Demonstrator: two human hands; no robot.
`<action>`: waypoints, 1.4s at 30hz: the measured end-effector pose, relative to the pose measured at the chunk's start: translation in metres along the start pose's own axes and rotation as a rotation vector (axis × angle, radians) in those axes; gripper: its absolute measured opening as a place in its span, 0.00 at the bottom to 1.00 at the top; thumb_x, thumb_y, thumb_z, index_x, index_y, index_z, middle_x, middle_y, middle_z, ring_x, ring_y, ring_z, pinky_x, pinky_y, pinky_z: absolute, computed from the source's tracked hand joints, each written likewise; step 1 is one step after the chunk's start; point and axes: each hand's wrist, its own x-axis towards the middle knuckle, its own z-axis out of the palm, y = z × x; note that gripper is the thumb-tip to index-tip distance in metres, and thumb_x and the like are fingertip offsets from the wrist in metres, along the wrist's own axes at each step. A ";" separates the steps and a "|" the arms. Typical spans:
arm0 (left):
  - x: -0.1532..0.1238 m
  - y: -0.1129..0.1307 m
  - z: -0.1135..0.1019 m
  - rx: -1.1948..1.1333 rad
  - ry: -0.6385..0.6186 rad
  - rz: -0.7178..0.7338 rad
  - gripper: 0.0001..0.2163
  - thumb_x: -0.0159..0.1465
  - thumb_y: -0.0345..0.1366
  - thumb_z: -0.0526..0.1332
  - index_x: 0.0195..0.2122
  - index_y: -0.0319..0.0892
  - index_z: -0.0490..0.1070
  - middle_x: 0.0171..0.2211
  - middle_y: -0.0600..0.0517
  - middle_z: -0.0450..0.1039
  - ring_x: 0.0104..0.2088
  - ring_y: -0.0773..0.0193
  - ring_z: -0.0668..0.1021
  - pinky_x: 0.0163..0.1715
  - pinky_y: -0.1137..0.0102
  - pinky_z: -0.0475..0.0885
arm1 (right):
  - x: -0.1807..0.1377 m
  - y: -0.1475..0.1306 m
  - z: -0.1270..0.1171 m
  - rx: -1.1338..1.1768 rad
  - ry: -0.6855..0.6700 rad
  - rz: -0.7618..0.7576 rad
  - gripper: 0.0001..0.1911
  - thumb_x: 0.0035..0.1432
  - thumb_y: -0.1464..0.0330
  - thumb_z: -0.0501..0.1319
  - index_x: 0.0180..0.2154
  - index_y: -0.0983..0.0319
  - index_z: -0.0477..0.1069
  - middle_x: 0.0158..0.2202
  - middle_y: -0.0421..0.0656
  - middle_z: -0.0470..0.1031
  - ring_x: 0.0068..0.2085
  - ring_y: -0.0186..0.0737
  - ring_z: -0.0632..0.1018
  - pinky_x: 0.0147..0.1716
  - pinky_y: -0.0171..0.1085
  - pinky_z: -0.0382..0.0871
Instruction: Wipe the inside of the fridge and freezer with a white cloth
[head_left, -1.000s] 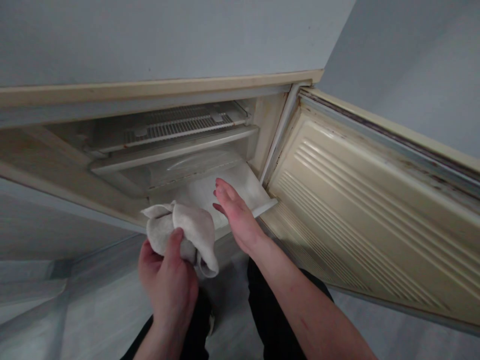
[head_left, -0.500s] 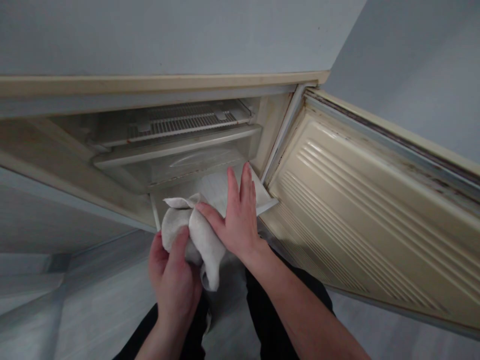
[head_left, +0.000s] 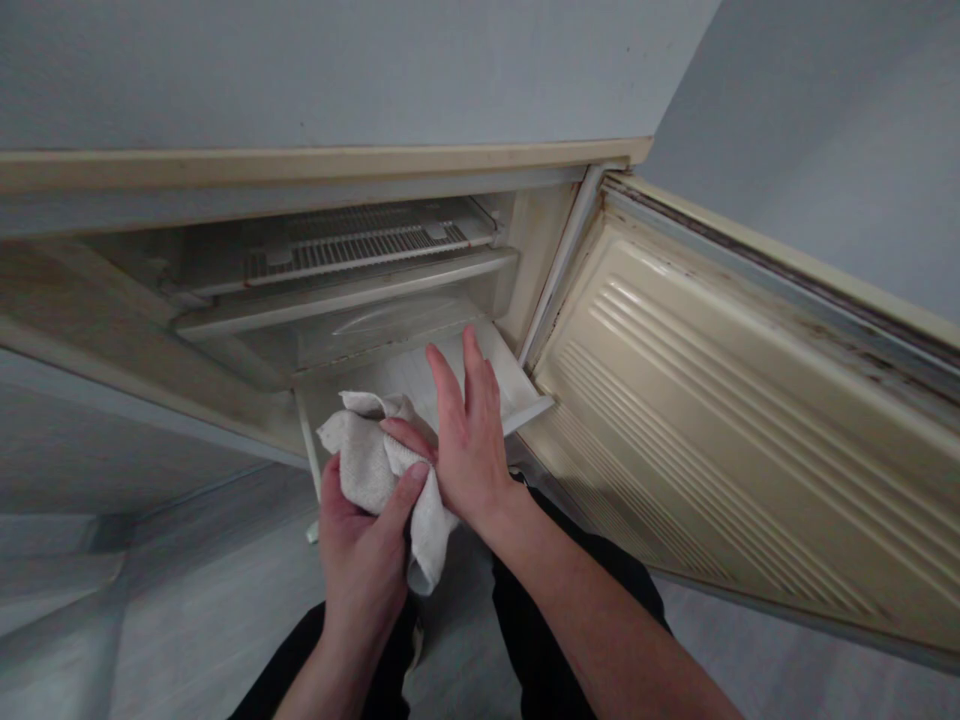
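Observation:
My left hand (head_left: 365, 560) is closed round a bunched, light grey cloth (head_left: 367, 460), its thumb pressing a fold near the middle. Against the cloth's right side is my right hand (head_left: 474, 450), fingers stretched out and spread. Its thumb is partly covered by a fold of the cloth, and one end of the cloth hangs below. Both hands are above a pulled-out white drawer (head_left: 517, 385) at the bottom of a refrigerator compartment. The hands and cloth hide the drawer's front middle.
The ribbed, cream-coloured refrigerator door (head_left: 697, 430) stands swung out on the right, with dark stains along its seal. Above the drawer are a clear bin (head_left: 397, 330) and a slotted white shelf (head_left: 367, 245). My legs in dark trousers are below, over the grey floor (head_left: 202, 620).
My left hand has shifted right and its thumb now presses the cloth beside my right hand. A fold now covers part of my right thumb. My right hand has moved slightly left.

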 end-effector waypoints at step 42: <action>0.018 0.014 -0.012 -0.050 0.322 -0.137 0.06 0.65 0.37 0.66 0.42 0.43 0.77 0.33 0.55 0.73 0.29 0.69 0.72 0.26 0.76 0.67 | 0.001 0.006 0.014 1.127 -0.712 0.824 0.08 0.58 0.65 0.72 0.36 0.63 0.80 0.34 0.42 0.80 0.33 0.34 0.78 0.34 0.32 0.70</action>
